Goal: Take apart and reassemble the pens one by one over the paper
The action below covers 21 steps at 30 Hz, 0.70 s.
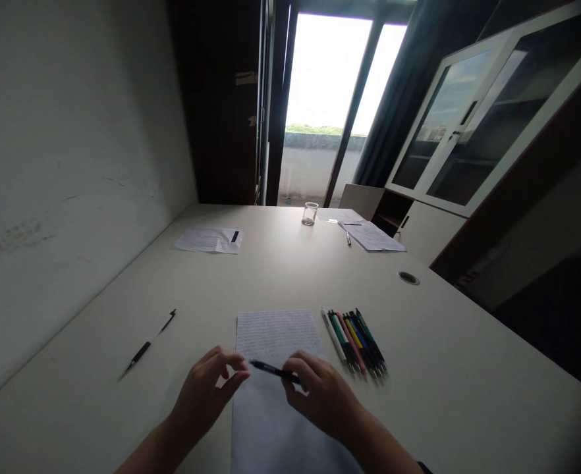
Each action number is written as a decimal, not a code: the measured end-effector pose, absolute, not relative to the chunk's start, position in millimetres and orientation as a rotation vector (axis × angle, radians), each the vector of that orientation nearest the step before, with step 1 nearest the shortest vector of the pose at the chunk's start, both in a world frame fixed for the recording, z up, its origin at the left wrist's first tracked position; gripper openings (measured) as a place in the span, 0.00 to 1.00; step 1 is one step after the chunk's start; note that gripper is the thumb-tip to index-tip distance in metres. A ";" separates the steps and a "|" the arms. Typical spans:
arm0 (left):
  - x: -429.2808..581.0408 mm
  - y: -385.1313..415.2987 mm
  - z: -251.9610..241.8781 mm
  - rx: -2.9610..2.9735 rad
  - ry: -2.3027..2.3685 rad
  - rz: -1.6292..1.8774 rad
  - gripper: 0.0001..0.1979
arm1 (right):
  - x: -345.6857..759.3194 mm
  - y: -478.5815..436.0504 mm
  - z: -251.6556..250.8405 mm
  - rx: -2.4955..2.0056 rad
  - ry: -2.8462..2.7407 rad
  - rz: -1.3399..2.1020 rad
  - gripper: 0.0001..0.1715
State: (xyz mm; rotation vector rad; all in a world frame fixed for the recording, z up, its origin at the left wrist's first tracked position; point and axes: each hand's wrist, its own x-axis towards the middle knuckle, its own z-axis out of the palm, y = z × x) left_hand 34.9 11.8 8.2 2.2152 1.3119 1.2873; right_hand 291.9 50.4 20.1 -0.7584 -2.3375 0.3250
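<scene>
My right hand is closed around a dark pen, which lies nearly level above a sheet of paper with handwritten lines on its upper part. The pen's free end points left, close to the fingertips of my left hand. That hand is curved with thumb and forefinger slightly apart, and nothing shows between them. To the right of the paper lies a row of several pens in white, green, pink, yellow, blue and black. A single black-and-white pen rests on the table at the left.
The white table reaches a wall on the left. Toward its far end are a glass cup, written sheets with a pen beside them, and another paper. A round cable hole is at the right.
</scene>
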 end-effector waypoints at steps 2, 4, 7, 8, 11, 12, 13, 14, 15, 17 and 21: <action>34.5 12.7 8.0 2.214 1.329 1.273 0.04 | 296.7 52.4 17.9 -0.797 -2.227 0.410 0.22; 34.6 13.5 7.5 2.219 1.337 1.255 0.03 | 302.8 55.2 16.8 -0.810 -2.101 0.517 0.34; 35.1 13.6 7.5 2.249 1.330 1.216 0.02 | 313.5 60.1 19.0 -0.821 -1.889 0.675 0.44; 35.2 13.4 7.7 2.258 1.332 1.203 0.03 | 317.4 61.8 20.8 -0.827 -1.820 0.729 0.45; 35.3 12.7 8.1 2.264 1.350 1.186 0.03 | 330.3 66.4 28.7 -0.854 -1.616 0.860 0.47; 35.4 12.5 8.0 2.266 1.351 1.184 0.03 | 335.0 67.5 31.9 -0.863 -1.542 0.889 0.47; 35.4 12.4 7.8 2.270 1.352 1.180 0.03 | 339.9 68.6 35.2 -0.875 -1.472 0.918 0.48; 35.5 12.4 7.5 2.279 1.347 1.171 0.03 | 345.1 69.5 38.5 -0.888 -1.415 0.942 0.49; 35.6 12.4 7.1 2.288 1.342 1.164 0.03 | 350.5 70.4 41.6 -0.903 -1.364 0.954 0.50; 35.8 12.6 6.4 2.301 1.335 1.146 0.04 | 361.7 72.6 46.3 -0.931 -1.281 0.957 0.50; 36.2 12.5 6.7 2.322 1.330 1.125 0.04 | 383.6 79.4 48.4 -0.939 -1.184 0.912 0.46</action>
